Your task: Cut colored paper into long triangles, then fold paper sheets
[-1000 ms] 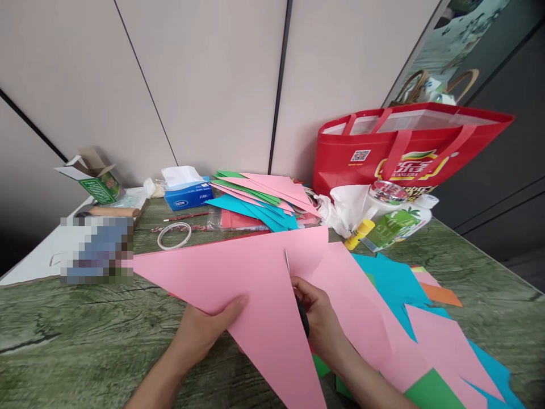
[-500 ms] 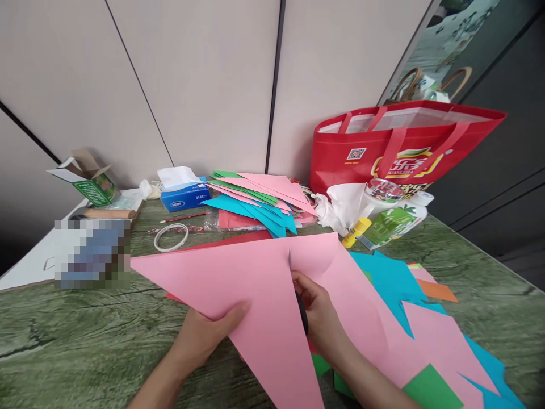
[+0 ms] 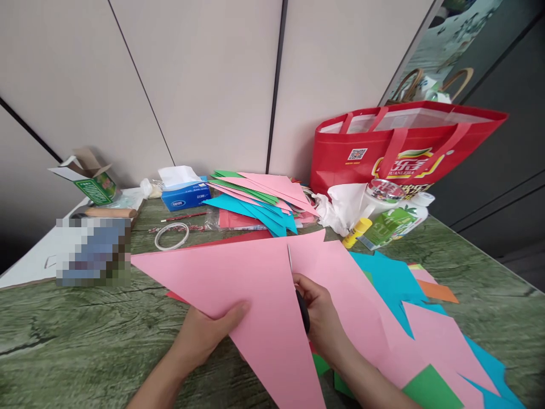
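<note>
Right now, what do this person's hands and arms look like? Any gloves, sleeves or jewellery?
The left hand and right hand are bare, with no gloves and no rings that I can see on the fingers. The left forearm and right forearm are uncovered down to the picture's lower edge: no sleeves, watch or bracelet in view.

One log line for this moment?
left hand: grips pink paper | right hand: scissors, blade in paper's cut | surface: green table

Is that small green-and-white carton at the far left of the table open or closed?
Open. The carton lies tipped, its top flaps splayed apart and its plain brown inner card showing.
</note>
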A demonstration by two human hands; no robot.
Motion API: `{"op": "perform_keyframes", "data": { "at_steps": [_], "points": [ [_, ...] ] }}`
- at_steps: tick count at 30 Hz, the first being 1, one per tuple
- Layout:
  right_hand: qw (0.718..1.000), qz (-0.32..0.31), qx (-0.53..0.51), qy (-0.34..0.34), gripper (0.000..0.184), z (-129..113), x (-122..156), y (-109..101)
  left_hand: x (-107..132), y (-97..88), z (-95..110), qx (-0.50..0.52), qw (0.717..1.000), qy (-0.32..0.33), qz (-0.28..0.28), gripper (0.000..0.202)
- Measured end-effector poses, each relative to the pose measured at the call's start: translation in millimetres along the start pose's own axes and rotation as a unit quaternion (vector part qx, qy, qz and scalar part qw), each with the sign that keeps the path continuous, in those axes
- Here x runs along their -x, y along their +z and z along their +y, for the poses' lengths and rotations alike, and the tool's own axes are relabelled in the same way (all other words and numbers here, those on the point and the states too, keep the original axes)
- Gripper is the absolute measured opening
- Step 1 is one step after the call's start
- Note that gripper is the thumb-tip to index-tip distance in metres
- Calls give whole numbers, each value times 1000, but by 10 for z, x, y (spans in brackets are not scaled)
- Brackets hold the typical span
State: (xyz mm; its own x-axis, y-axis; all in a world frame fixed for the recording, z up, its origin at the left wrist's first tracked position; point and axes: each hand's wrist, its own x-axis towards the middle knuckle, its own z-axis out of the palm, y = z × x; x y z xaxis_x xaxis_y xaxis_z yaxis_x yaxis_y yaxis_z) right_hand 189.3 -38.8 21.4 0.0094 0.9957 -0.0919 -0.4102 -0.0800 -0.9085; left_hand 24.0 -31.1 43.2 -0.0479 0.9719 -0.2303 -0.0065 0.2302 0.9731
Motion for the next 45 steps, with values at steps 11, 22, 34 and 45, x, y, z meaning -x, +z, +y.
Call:
{"op": "perform_keyframes", "data": {
  "at_steps": [11,22,34,45],
  "points": [
    [997,5,65,-40,28,-5,-14,-39,5,1,-31,-8,1000,-13,-9,38],
    [999,8,39,-20,20,-40,-3,-5,13,1,-15,-6,1000,-5,-5,36],
    [995,27,94,-19,16,46,-19,-60,-59,-48,-29,56,998,13,3,34],
    [878,150,421,-172,26,-6,-151,-274,-388,-171,51,191,975,77,88,29]
  ]
}}
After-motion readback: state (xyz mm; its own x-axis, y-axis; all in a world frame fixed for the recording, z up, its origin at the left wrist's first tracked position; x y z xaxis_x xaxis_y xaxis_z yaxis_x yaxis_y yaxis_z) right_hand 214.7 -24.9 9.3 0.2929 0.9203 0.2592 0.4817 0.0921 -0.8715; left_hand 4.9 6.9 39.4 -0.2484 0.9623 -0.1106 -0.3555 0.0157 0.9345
